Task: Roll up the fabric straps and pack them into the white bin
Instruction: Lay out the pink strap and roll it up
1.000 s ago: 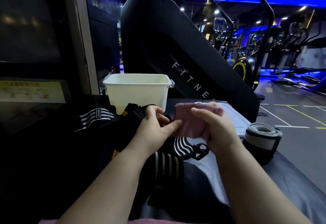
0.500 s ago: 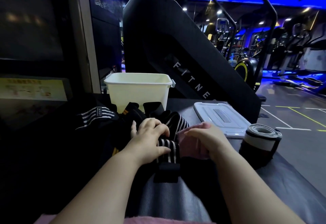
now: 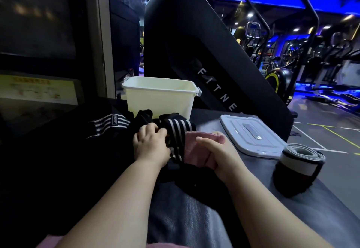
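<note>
Left hand [image 3: 151, 145] grips the striped strap [image 3: 176, 135] (near the white bin [image 3: 159, 102]); right hand [image 3: 219, 157] clasps the pink strap [image 3: 194, 148].

The bin [image 3: 159, 99] is creamy white, its lid [image 3: 251, 136] a cooler white with a grey panel. The loose strap [image 3: 176, 130] is black with white stripes, the cloth [image 3: 194, 148] plain pink, and the rolled strap [image 3: 298, 162] banded grey, white and black.

Both bare forearms reach in from the near edge, drawing together toward the middle. The left hand [image 3: 151, 144] lies knuckles up, fingers curled, pinching a striped strap [image 3: 176, 132]. Just right of it, the right hand [image 3: 219, 155] curls round pink fabric [image 3: 191, 150], thumb lying forward.
</note>
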`<state>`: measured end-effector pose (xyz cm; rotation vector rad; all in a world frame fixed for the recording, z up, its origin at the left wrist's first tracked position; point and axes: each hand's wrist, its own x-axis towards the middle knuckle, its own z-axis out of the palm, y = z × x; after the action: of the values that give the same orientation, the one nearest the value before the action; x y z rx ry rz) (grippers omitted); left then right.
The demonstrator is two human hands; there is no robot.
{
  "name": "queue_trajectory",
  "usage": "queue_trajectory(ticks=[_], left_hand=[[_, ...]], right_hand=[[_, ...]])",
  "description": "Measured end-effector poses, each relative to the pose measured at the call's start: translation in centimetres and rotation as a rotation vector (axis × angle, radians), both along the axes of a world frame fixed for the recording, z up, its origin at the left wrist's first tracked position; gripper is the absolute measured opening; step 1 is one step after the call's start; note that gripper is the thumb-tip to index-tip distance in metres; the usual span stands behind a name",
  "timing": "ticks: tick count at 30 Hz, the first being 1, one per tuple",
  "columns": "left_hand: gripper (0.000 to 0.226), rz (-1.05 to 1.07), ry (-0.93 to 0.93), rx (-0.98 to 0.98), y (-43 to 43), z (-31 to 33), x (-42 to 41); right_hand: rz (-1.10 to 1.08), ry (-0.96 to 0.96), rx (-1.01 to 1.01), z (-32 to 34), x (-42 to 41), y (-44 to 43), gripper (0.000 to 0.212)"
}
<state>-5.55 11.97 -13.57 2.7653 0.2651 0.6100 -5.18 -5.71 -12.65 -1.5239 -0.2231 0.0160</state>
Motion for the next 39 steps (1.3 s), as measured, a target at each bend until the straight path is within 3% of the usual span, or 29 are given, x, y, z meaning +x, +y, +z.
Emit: queue_trajectory(ticks=[4,8,11,15,20,26,28,33,35,39], left_hand=[[0.053,-0.031,-0.097,-0.047,0.1,0.1,-0.1],[0.067,-0.324,-0.370,-0.065,-0.6,0.1,-0.4],[0.077,-0.488,-0.160,0.075,-1.3,0.5,-1.0],[0.051,-0.431,0.184,0.137,-0.8,-0.2,-0.5],[0.046,-0.336,0.327,0.199,-1.1,-0.3,-0.2],[0.048,-0.129,0.276,0.180,-0.6,-0.7,0.3],[0.047,-0.071,0.258,0.138,-0.3,-0.9,0.4],[0.038,-0.085,0.181,0.039,-0.5,0.0,-0.2],[0.034,-0.094,0.148,0.028,-0.5,0.5,-0.6],[0.032,-0.126,0.095,-0.006,-1.1,1.4,-1.3]], right_hand=[[-0.011,0.021,0.098,-0.1,0.2,-0.1,0.023],[-0.018,0.062,0.191,0.0,-0.1,-0.1,0.011],[-0.027,0.097,0.252,-0.2,0.1,-0.3,0.016],[-0.110,0.051,0.116,-0.2,0.6,-0.9,0.012],[-0.164,-0.003,0.057,-0.2,0.7,-1.3,0.008],[-0.168,0.001,0.063,0.3,0.1,-1.8,0.024],[-0.151,0.013,0.097,0.6,-0.1,-2.0,0.012],[-0.062,-0.033,0.203,1.0,-0.9,-1.9,0.032],[-0.050,-0.068,0.237,1.3,-1.0,-1.8,0.027],[-0.068,-0.170,0.322,2.5,-1.5,-1.9,0.038]])
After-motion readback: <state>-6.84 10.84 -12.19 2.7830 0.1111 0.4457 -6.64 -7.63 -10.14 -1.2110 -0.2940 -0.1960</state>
